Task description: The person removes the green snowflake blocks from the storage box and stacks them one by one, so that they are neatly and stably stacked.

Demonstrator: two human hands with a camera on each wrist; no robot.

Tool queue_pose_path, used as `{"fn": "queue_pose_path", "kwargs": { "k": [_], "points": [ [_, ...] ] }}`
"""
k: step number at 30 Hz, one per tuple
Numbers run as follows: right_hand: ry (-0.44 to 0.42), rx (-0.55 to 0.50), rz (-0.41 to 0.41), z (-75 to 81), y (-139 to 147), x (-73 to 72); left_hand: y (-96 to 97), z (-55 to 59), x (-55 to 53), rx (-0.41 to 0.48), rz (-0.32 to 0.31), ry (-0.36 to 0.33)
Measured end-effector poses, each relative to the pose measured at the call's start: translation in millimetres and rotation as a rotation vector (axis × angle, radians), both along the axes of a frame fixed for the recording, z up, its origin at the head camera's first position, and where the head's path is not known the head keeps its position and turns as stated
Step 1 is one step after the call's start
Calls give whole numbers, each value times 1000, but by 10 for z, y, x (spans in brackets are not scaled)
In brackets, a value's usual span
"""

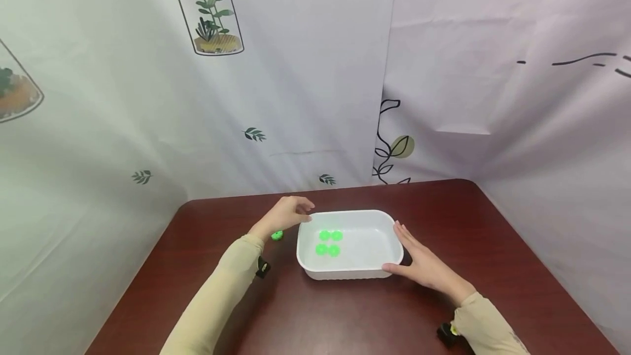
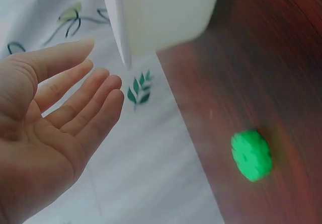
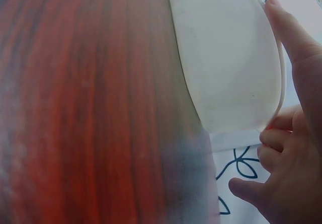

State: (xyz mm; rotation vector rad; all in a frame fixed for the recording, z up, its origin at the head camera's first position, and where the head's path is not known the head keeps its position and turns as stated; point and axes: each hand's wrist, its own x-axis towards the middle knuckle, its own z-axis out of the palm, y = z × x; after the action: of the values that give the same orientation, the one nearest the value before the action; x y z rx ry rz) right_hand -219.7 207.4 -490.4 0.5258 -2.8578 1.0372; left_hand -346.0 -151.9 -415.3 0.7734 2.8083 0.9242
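A white rectangular dish (image 1: 352, 274) stands on the dark red table. Several bright green round pieces (image 1: 334, 251) lie inside it, grouped toward its left side. My left hand (image 1: 291, 213) hovers at the dish's upper left corner, fingers loosely bent and apart from the thumb; its palm looks bare in the left wrist view. Another green piece (image 2: 251, 155), rounded with a notched edge, lies on the table left of the dish, below that hand. My right hand (image 1: 424, 262) rests on the dish's right end, fingers spread along the rim and thumb at the front right corner.
The table (image 1: 345, 316) ends at a back edge against a white printed cloth (image 1: 305, 97), which also hangs at both sides. A small black device (image 1: 263, 267) sits at the left wrist and another (image 1: 447, 335) at the right.
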Motion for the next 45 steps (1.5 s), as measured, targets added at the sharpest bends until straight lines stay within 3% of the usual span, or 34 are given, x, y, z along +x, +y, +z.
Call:
{"fn": "queue_pose_path", "kwargs": {
  "k": [5,10,18,24,34,45],
  "points": [
    [-15,3,-9,-16,3,27,208,51,41,-49,-99,-15],
    [-10,-3,-8,-56,-18,35,381,102,63,-83,-136,-19],
    [-38,1,-10,-99,-15,72,639,29,105,-155,-220,-50],
    [-22,7,-13,-67,4,57,800,12,96,-240,-257,-25],
    [-5,-12,2,2,-19,10,848,-62,53,-391,-247,-20],
    [1,-9,0,7,0,-8,806,-144,42,-437,-224,-73]
  ]
}}
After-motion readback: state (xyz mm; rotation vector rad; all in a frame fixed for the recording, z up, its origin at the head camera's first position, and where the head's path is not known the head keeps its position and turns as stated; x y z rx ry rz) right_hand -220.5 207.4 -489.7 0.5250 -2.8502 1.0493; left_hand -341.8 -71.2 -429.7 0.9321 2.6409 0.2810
